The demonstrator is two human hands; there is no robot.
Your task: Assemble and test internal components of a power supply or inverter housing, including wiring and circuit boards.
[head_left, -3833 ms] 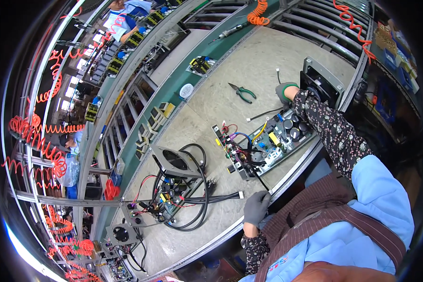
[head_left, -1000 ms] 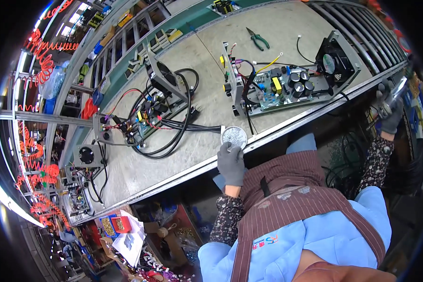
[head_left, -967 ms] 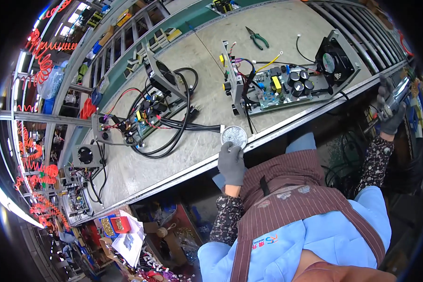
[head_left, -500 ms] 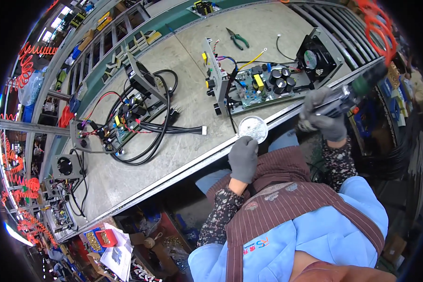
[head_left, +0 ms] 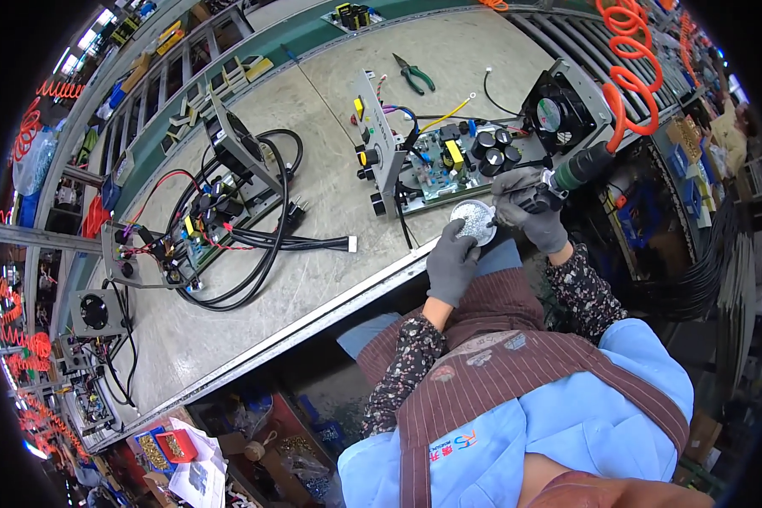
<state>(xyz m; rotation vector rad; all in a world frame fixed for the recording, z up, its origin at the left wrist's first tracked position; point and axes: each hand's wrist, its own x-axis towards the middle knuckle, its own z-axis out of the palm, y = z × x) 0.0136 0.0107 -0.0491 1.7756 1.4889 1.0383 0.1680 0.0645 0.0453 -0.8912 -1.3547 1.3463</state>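
My left hand (head_left: 451,271), in a grey glove, is closed on the rim of a small round white dish (head_left: 472,217). Many tiny silvery pieces, which look like screws, lie in the dish. My gloved right hand (head_left: 540,222) grips a green and black air screwdriver (head_left: 574,172), its tip end close to the dish; whether it touches is hidden by the fingers. An orange coiled hose (head_left: 626,80) runs up from the tool. Just beyond both hands stands an open device chassis with a circuit board (head_left: 449,173), a front panel (head_left: 376,140) and a black fan (head_left: 559,120).
A second chassis (head_left: 203,224) with looped black cables (head_left: 262,262) stands left on the grey table (head_left: 347,296). Green-handled pliers (head_left: 415,76) lie behind the near chassis. A roller conveyor (head_left: 542,42) is at the far right. Red and blue bins (head_left: 176,445) sit lower left.
My right hand has brought the screwdriver left, to the dish. The dish in my left hand has shifted slightly right. The view has moved a little.
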